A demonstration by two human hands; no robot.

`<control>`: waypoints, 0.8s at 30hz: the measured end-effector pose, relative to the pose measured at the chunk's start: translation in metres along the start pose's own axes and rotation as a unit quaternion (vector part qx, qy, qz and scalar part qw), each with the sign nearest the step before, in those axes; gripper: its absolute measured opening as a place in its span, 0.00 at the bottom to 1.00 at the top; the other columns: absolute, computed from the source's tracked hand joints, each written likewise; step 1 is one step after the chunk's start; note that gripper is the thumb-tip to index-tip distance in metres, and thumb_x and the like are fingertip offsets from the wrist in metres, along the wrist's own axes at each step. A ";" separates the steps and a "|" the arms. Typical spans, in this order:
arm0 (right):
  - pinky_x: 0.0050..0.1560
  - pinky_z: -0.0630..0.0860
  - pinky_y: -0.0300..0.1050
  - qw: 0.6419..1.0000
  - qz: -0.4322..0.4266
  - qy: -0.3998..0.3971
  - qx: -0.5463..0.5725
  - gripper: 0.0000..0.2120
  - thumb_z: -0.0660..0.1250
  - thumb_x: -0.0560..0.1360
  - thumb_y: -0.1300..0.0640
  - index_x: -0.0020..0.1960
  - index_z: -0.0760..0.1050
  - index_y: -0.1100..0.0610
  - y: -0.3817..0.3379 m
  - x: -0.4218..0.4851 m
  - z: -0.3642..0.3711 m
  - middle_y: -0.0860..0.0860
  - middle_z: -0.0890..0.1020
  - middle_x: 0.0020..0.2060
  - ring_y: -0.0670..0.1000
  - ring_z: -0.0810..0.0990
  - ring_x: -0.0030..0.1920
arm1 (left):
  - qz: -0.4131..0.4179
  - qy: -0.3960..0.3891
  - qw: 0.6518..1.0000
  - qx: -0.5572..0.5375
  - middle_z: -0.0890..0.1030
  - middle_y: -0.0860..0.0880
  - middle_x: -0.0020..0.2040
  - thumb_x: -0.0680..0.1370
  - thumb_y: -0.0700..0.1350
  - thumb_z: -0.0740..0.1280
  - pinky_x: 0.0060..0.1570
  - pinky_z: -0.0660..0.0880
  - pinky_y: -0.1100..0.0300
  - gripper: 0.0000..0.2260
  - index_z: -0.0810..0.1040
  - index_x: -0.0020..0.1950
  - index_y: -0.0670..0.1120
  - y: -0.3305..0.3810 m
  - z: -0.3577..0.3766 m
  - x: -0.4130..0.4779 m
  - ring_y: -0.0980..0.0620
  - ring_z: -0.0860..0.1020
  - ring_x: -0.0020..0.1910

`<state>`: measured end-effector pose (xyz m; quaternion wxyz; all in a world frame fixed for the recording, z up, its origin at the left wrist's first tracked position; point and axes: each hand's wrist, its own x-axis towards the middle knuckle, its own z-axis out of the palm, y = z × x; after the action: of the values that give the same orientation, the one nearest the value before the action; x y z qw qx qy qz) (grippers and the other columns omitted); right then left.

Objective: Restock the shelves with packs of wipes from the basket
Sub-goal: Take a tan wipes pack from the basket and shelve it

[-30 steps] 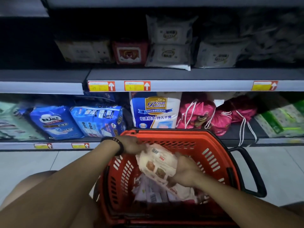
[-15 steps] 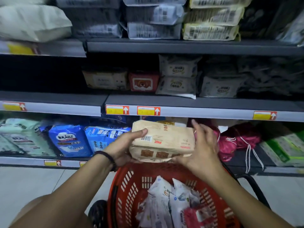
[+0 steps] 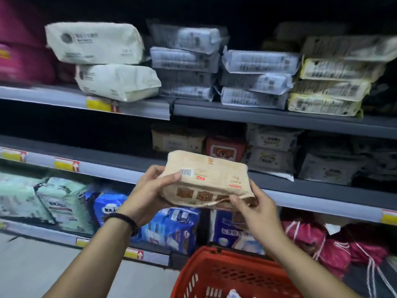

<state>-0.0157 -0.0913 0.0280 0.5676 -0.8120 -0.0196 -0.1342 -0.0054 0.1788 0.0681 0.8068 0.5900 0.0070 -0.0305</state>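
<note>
Lifted the beige pack of wipes [image 3: 206, 179] higher than 0.5 s ago: now level with the front edge of the middle shelf [image 3: 322, 188], well above the red basket [image 3: 214, 274].

Head view: holding the pack flat between 2 hands. Left hand [image 3: 150, 194] curled round its left end, thumb on top beside the barcode, fingers underneath. Right hand [image 3: 255, 209] pinching the crimped seal at its near right corner. Dark bracelet [image 3: 124, 218] on the left wrist.

Behind, on the middle shelf: another beige pack [image 3: 178, 139], just beside it a red pack [image 3: 224, 147], then 2 stacked white packs [image 3: 271, 147]. Along the top shelf [image 3: 257, 117]: grey stacks [image 3: 214, 67] mid-shelf. Toward the bottom shelf's right end: pink drawstring bags [image 3: 322, 244].
</note>
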 end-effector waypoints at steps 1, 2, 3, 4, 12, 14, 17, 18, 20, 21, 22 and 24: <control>0.57 0.78 0.33 1.000 -0.011 0.007 -0.003 0.28 0.76 0.78 0.54 0.76 0.74 0.43 -0.010 0.011 0.013 0.38 0.86 0.58 0.40 0.83 0.59 | 0.027 0.004 1.000 0.005 0.86 0.40 0.55 0.69 0.42 0.77 0.52 0.82 0.36 0.18 0.77 0.56 0.44 0.010 -0.009 0.008 0.44 0.87 0.49; 0.52 0.76 0.28 1.000 -0.023 0.017 -0.007 0.28 0.75 0.79 0.53 0.77 0.72 0.42 -0.020 0.022 0.026 0.38 0.86 0.58 0.37 0.82 0.58 | 0.051 0.012 0.998 0.019 0.86 0.41 0.57 0.68 0.40 0.78 0.54 0.83 0.38 0.21 0.78 0.60 0.43 0.020 -0.017 0.019 0.44 0.87 0.51; 0.51 0.75 0.27 0.999 -0.032 0.025 -0.005 0.29 0.74 0.79 0.53 0.78 0.71 0.41 -0.028 0.032 0.038 0.38 0.85 0.59 0.34 0.81 0.57 | 0.078 0.031 0.995 0.048 0.87 0.43 0.59 0.69 0.39 0.79 0.56 0.83 0.41 0.24 0.79 0.63 0.44 0.028 -0.023 0.029 0.45 0.87 0.54; 0.54 0.76 0.29 0.999 -0.038 0.028 -0.001 0.29 0.73 0.80 0.53 0.79 0.69 0.42 -0.035 0.043 0.051 0.38 0.85 0.60 0.34 0.80 0.58 | 0.113 0.062 0.988 0.087 0.87 0.45 0.59 0.70 0.40 0.80 0.56 0.83 0.46 0.24 0.80 0.66 0.45 0.033 -0.028 0.039 0.47 0.87 0.56; 0.69 0.75 0.58 0.995 -0.023 0.022 -0.098 0.32 0.71 0.80 0.46 0.81 0.66 0.48 -0.051 0.119 0.124 0.51 0.81 0.68 0.55 0.79 0.68 | 0.237 0.238 0.908 0.250 0.84 0.53 0.60 0.80 0.35 0.71 0.55 0.78 0.70 0.21 0.77 0.70 0.51 0.007 -0.068 0.097 0.65 0.81 0.56; 0.71 0.70 0.62 0.981 -0.016 -0.010 -0.194 0.28 0.66 0.82 0.43 0.81 0.65 0.46 -0.050 0.120 0.135 0.50 0.78 0.70 0.59 0.73 0.72 | 0.230 0.265 0.883 0.312 0.81 0.50 0.64 0.78 0.34 0.73 0.65 0.77 0.56 0.25 0.75 0.73 0.51 0.003 -0.080 0.109 0.53 0.79 0.65; 0.68 0.63 0.62 0.951 0.006 -0.092 -0.294 0.29 0.61 0.85 0.42 0.83 0.57 0.43 -0.047 0.116 0.143 0.48 0.75 0.73 0.59 0.68 0.75 | 0.153 0.267 0.853 0.422 0.75 0.42 0.71 0.77 0.38 0.74 0.69 0.70 0.46 0.34 0.63 0.80 0.45 -0.004 -0.083 0.118 0.40 0.72 0.72; 0.68 0.63 0.62 0.946 0.009 -0.106 -0.305 0.31 0.61 0.85 0.43 0.84 0.54 0.43 -0.045 0.116 0.143 0.48 0.73 0.74 0.59 0.66 0.74 | 0.129 0.274 0.828 0.473 0.73 0.42 0.74 0.77 0.42 0.75 0.70 0.68 0.41 0.40 0.56 0.83 0.45 -0.008 -0.081 0.119 0.39 0.69 0.75; 0.69 0.62 0.61 0.943 0.005 -0.118 -0.311 0.33 0.61 0.85 0.43 0.85 0.52 0.43 -0.041 0.122 0.140 0.48 0.72 0.74 0.59 0.65 0.74 | 0.091 0.294 0.777 0.550 0.69 0.44 0.79 0.77 0.52 0.75 0.70 0.62 0.35 0.47 0.47 0.85 0.45 -0.011 -0.076 0.119 0.38 0.65 0.78; 0.70 0.63 0.61 0.941 0.005 -0.130 -0.314 0.33 0.62 0.84 0.42 0.85 0.52 0.42 -0.040 0.125 0.137 0.48 0.72 0.75 0.59 0.65 0.75 | 0.081 0.301 0.773 0.552 0.68 0.44 0.80 0.78 0.54 0.74 0.69 0.61 0.34 0.48 0.44 0.85 0.45 -0.011 -0.073 0.119 0.37 0.65 0.77; 0.72 0.65 0.61 0.940 0.002 -0.144 -0.309 0.35 0.63 0.83 0.41 0.85 0.52 0.42 -0.040 0.127 0.132 0.48 0.72 0.75 0.60 0.65 0.75 | 0.073 0.307 0.779 0.541 0.66 0.43 0.81 0.78 0.54 0.74 0.70 0.60 0.34 0.48 0.43 0.86 0.46 -0.011 -0.072 0.119 0.36 0.65 0.76; 0.73 0.68 0.61 0.941 -0.018 -0.170 -0.291 0.36 0.65 0.81 0.39 0.84 0.54 0.40 -0.040 0.125 0.120 0.49 0.73 0.75 0.60 0.68 0.75 | 0.073 0.326 0.779 0.530 0.62 0.39 0.82 0.79 0.53 0.73 0.70 0.61 0.33 0.47 0.43 0.86 0.45 -0.011 -0.069 0.117 0.33 0.65 0.76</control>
<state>0.1207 0.0190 0.0568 0.2925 -0.9520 -0.0903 -0.0039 0.1122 0.2364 0.0307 0.3156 0.8979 0.2095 0.2241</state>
